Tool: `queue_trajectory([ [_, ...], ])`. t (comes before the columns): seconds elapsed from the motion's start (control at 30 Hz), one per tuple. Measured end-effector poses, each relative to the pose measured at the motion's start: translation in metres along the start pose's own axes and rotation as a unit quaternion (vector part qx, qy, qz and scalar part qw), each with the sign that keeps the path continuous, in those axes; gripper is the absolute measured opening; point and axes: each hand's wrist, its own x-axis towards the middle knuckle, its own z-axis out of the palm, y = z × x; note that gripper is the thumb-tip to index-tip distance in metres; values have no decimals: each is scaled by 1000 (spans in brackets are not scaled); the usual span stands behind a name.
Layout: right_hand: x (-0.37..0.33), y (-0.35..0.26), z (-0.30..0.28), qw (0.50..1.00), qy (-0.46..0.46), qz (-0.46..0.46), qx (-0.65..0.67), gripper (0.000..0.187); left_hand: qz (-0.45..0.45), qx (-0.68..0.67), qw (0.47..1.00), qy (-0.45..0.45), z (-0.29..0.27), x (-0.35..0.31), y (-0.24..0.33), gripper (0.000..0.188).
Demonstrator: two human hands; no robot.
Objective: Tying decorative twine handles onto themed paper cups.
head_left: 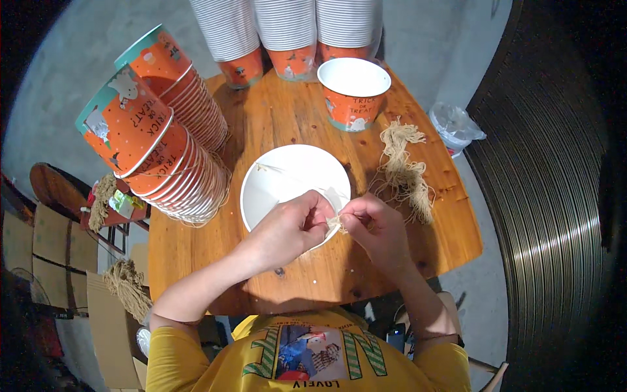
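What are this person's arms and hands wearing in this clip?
Both hands, left hand and right hand, are bare, no gloves, and the forearms are uncovered. Short yellow sleeves end above the elbows. A dark band seems to ring the right upper arm.

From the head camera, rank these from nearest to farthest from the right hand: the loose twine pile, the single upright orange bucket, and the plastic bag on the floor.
Measured from the right hand:
1. Twine pile, just beyond it, slightly right.
2. Upright orange bucket, at the table's far side.
3. Plastic bag, off the table, far right.
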Motion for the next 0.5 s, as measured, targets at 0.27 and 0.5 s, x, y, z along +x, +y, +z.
queue_trajectory([
  [0.27,0,-2,-3,998,-1,-51,-46,9,0,31,1000,1,0,1,-3,10],
  [0.5,-3,0,-5,997,-1,-62,-52,9,30,37,998,28,3,4,-6,7],
])
